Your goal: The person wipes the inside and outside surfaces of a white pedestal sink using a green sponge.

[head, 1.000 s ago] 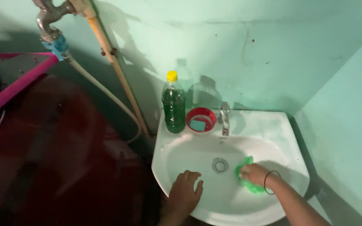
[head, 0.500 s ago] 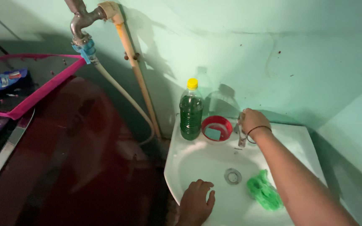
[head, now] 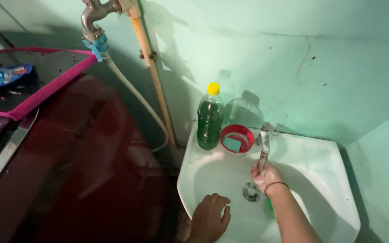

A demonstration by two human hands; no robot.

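Green crumpled scrubbing cloth [head: 270, 208] lies in white ceramic basin [head: 320, 180], just behind cupped right hand [head: 265, 175] under running metal tap [head: 264, 135]; left hand [head: 210, 218] spread, farther, gripping rim

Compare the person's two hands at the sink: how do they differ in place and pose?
The left hand rests palm down on the front rim of the white sink, fingers spread, while the right hand is cupped in the basin under the tap. The right wrist carries a thin dark band; the left wrist shows none. Both hands are bare and hold nothing.
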